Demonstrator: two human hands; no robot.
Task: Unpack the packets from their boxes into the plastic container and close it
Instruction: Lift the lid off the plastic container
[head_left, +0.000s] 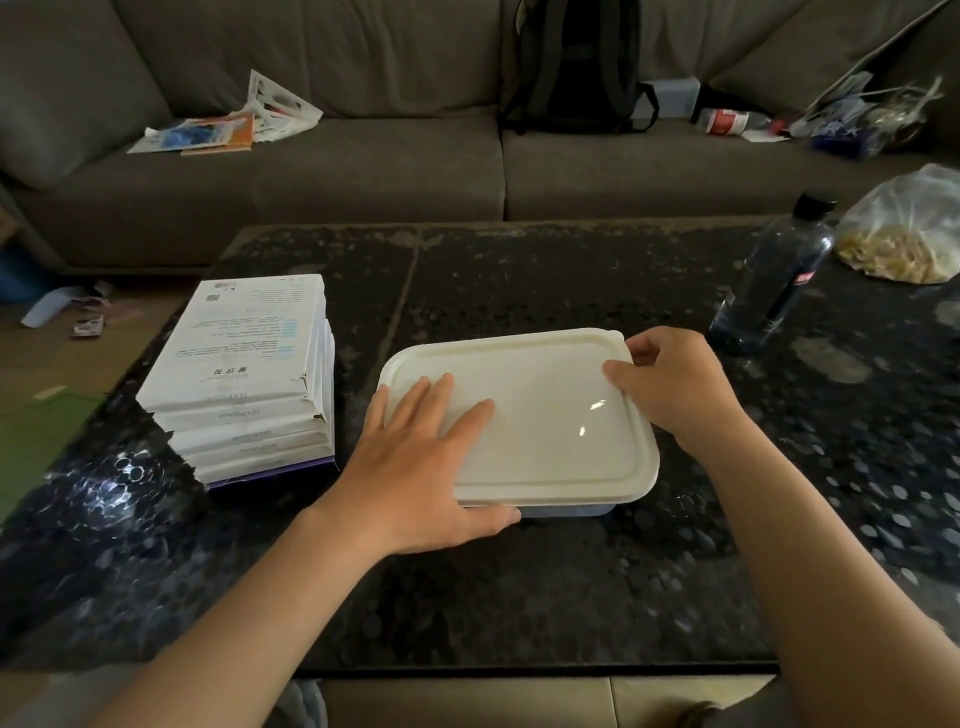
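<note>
A cream lid (550, 415) sits on a rectangular plastic container (566, 510), which rests near the middle of a dark speckled surface (519, 280). Only a thin strip of the container's bluish base shows below the lid's near edge, so its contents are hidden.

The left hand (421, 462) lies flat on the left half of the lid, its fingers (436, 395) straight and spread, with the thumb against the lid's near rim. The right hand (675, 384) is at the lid's far right corner, where its fingers (644, 353) curl over the rim and the thumb rests on top, pinching that corner.

Just left of the container, close but apart from it, is a stack of flat white boxes (244, 358) with printed text. To the right, beyond the right hand, a dark bottle (774, 280) stands upright, and farther right lies a clear plastic bag (904, 234) with pale yellowish contents.

Behind the surface is a grey sofa (363, 166) carrying a black backpack (576, 62) and scattered papers (228, 124).
</note>
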